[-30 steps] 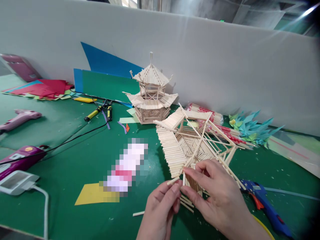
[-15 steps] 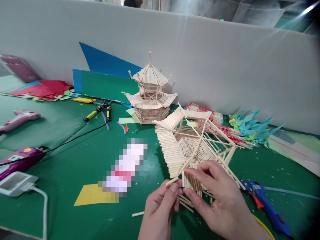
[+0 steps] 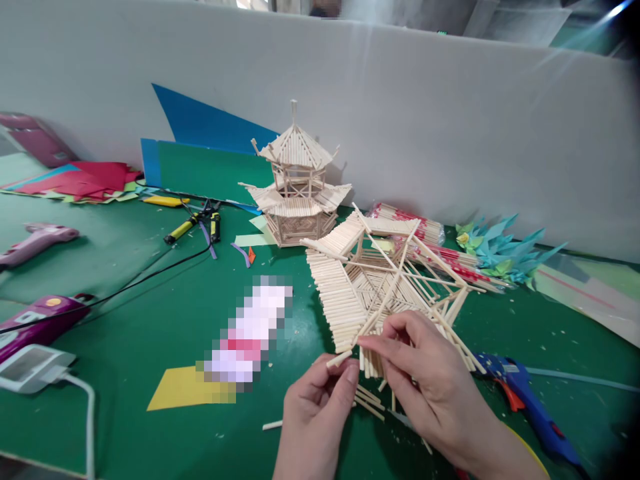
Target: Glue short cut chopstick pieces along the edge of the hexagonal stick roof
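Note:
A half-built roof frame of pale wooden sticks (image 3: pixel 373 283) lies on the green table (image 3: pixel 150 313). My left hand (image 3: pixel 315 417) pinches a short wooden stick (image 3: pixel 339 360) at the frame's near edge. My right hand (image 3: pixel 435 393) is closed, its fingertips pinching a small panel of glued sticks (image 3: pixel 373 360) on the near side of the frame. The two hands almost touch. A finished stick pagoda (image 3: pixel 296 187) stands behind the frame.
A blue glue gun (image 3: pixel 525 400) lies right of my hands. Pink glue guns (image 3: pixel 37 320) and a white adapter (image 3: pixel 33 367) sit at the left. Pliers (image 3: pixel 197 223), coloured paper (image 3: pixel 75 180), a yellow sheet (image 3: pixel 175 397), stick bundles (image 3: pixel 425 230), paper cranes (image 3: pixel 505 250) and a white partition (image 3: pixel 450 120) surround the work.
Both hands have shifted slightly left and up against the frame, still pinching the short stick and the panel. The view has drifted a little.

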Tool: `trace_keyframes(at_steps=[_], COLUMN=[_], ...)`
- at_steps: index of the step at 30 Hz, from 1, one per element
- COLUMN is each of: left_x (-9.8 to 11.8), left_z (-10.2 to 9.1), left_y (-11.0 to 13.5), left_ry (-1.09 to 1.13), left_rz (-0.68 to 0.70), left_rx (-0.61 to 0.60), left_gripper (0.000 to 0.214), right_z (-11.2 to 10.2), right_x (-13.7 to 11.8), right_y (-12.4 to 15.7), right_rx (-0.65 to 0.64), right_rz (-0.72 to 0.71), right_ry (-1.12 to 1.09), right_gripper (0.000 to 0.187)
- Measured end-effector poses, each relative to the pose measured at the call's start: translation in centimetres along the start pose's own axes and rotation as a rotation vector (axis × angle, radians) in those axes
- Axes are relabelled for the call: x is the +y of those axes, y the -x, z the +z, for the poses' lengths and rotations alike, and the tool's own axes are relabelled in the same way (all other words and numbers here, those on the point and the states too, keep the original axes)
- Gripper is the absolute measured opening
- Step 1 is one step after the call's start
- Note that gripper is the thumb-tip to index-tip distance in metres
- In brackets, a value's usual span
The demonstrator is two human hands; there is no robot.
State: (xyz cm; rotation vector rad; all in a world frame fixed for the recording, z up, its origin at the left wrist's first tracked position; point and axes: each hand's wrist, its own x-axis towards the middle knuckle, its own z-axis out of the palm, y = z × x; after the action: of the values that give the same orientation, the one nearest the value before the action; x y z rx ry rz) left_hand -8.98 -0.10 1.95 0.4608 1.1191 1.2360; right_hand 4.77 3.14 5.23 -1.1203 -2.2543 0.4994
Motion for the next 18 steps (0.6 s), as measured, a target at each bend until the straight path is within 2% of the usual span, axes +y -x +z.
trace_keyframes(at_steps=[18], left_x=[-0.36], left_z=[0.52], left_y=[-0.03], left_ry=[-0.057], left_rz=[0.045], left_rx=[0.033], left_gripper=[0.014], right_z=[-0.14], right_x=[-0.06], right_y=[0.12], right_rx=[-0.023], right_rz=[0.011], right_ry=[-0.027], right_gripper=[0.025])
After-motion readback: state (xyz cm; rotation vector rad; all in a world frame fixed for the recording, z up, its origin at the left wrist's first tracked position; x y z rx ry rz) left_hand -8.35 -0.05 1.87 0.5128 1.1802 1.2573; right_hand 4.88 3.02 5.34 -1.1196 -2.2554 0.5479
